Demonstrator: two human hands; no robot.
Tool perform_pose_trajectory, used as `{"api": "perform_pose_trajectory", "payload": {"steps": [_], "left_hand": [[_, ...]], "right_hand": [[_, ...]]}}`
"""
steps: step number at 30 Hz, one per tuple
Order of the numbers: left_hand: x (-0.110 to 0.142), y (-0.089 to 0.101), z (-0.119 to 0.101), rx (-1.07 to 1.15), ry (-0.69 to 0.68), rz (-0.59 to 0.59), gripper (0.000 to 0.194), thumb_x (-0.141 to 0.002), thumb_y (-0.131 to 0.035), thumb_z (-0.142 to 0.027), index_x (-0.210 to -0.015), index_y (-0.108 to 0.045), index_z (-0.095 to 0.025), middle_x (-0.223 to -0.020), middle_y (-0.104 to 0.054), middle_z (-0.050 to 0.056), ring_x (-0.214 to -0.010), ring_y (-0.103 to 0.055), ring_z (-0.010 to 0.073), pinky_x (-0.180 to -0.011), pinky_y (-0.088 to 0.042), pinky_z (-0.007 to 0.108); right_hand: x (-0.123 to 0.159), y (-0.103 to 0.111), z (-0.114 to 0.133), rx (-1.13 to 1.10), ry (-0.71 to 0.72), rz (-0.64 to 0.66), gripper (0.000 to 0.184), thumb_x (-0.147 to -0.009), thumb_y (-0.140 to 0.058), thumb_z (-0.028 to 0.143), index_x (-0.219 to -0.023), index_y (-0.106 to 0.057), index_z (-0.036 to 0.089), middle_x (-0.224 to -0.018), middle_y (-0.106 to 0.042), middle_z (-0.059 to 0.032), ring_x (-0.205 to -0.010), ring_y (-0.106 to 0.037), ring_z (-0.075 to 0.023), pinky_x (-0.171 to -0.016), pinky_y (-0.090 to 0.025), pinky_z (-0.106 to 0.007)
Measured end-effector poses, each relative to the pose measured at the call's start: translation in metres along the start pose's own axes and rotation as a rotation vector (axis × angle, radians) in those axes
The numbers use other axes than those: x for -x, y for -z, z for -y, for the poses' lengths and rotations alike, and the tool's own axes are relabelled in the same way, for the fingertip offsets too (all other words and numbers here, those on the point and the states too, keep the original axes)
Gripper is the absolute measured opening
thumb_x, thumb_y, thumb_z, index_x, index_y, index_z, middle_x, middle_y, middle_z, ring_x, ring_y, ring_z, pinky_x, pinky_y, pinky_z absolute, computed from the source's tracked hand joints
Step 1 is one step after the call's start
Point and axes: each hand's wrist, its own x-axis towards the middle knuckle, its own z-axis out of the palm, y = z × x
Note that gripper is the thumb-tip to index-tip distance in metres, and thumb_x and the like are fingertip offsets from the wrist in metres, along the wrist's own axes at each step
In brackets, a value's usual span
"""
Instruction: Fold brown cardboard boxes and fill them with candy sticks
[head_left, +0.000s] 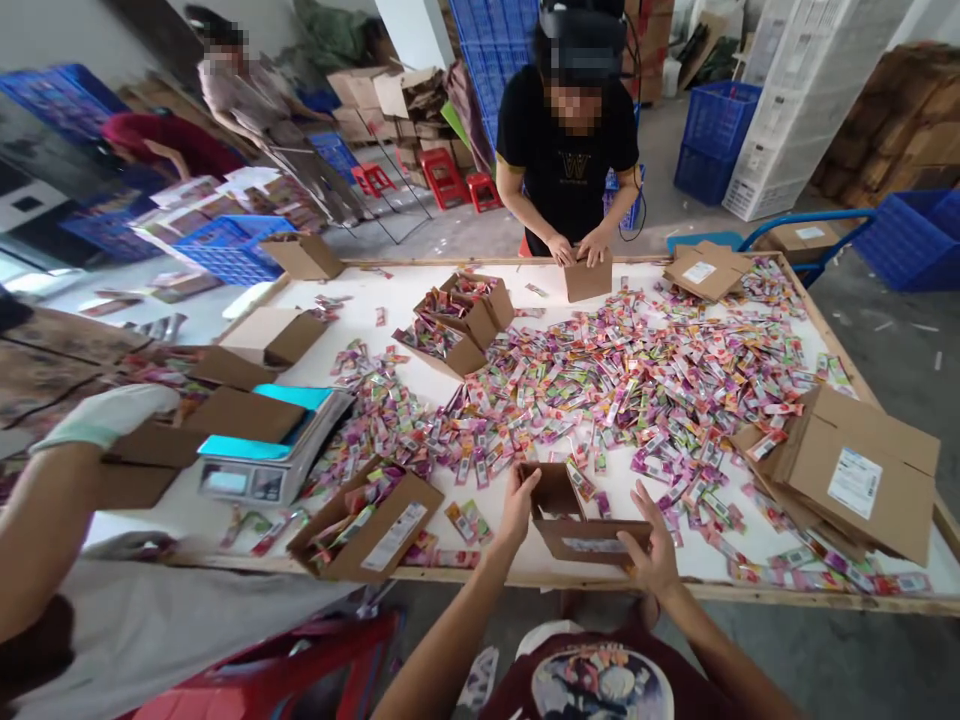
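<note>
A small brown cardboard box with its top open stands near the table's front edge, a pale label on its near side. My left hand grips its left end, thumb over the rim. At the right end, my right hand pinches the near side panel, fingers raised beyond it. Only part of the box's inside shows. Just past it lies a spread heap of small colourful packets. A filled cardboard box, tilted and packed with such packets, stands to the left of my left hand.
Flattened boxes are stacked at right. A weighing scale stands left, near a co-worker's gloved hand. Across the table a person handles another box. Filled boxes sit mid-table. A wooden rim edges the table.
</note>
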Motion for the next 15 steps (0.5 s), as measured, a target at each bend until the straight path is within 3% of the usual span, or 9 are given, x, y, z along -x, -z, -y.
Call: {"api": "perform_pose_trajectory", "payload": {"steps": [3,6,8,11,13,15], "left_hand": [[-0.006,0.012,0.016,-0.071,0.001,0.018,0.025,-0.078,-0.059,-0.035,-0.1,-0.056,-0.024,-0.097,-0.064,0.005,-0.103,-0.063,0.0262,-0.097,-0.053,0.042],[0.003,0.011,0.028,-0.082,-0.014,0.083,0.032,-0.075,-0.055,-0.029,-0.107,-0.055,-0.024,-0.103,-0.062,0.006,-0.106,-0.061,0.0257,-0.102,-0.05,0.042],[0.014,0.007,0.034,-0.092,-0.038,0.129,0.036,-0.076,-0.054,-0.028,-0.112,-0.054,-0.025,-0.105,-0.061,0.005,-0.107,-0.061,0.0253,-0.103,-0.049,0.042],[0.025,0.009,0.041,-0.097,-0.077,0.145,0.036,-0.082,-0.052,-0.031,-0.117,-0.051,-0.025,-0.109,-0.06,0.006,-0.112,-0.06,0.0256,-0.106,-0.047,0.042],[0.027,0.015,0.045,-0.092,-0.097,0.179,0.037,-0.082,-0.054,-0.03,-0.119,-0.051,-0.025,-0.116,-0.06,0.008,-0.12,-0.058,0.0258,-0.111,-0.044,0.042],[0.025,0.023,0.045,-0.091,-0.103,0.287,0.044,-0.078,-0.056,-0.025,-0.122,-0.051,-0.024,-0.123,-0.061,0.009,-0.129,-0.056,0.0258,-0.119,-0.039,0.044]], "right_hand": [[-0.011,0.01,0.007,0.037,-0.167,0.178,0.061,-0.097,-0.045,0.071,-0.091,-0.079,0.021,-0.087,-0.075,-0.0075,-0.092,-0.07,-0.0288,-0.091,-0.054,-0.042],[-0.018,0.024,0.019,0.19,-0.349,0.434,0.067,-0.094,-0.047,0.073,-0.054,-0.062,0.021,-0.051,-0.052,0.0004,-0.058,-0.054,-0.0183,-0.064,-0.046,-0.03],[-0.016,0.029,0.027,0.312,-0.394,0.53,0.059,-0.084,-0.064,0.07,-0.052,-0.059,0.021,-0.049,-0.049,0.0022,-0.055,-0.049,-0.0156,-0.06,-0.039,-0.027],[-0.003,0.027,0.038,0.397,-0.411,0.614,0.045,-0.071,-0.079,0.066,-0.068,-0.071,0.022,-0.063,-0.065,0.0001,-0.063,-0.058,-0.0183,-0.061,-0.038,-0.026],[0.008,0.023,0.042,0.424,-0.428,0.676,0.043,-0.071,-0.081,0.065,-0.078,-0.076,0.024,-0.074,-0.073,-0.0019,-0.07,-0.064,-0.0213,-0.064,-0.039,-0.027],[0.013,0.021,0.041,0.427,-0.451,0.689,0.039,-0.073,-0.08,0.062,-0.082,-0.078,0.024,-0.082,-0.077,-0.0032,-0.077,-0.068,-0.0233,-0.066,-0.04,-0.027]]}}
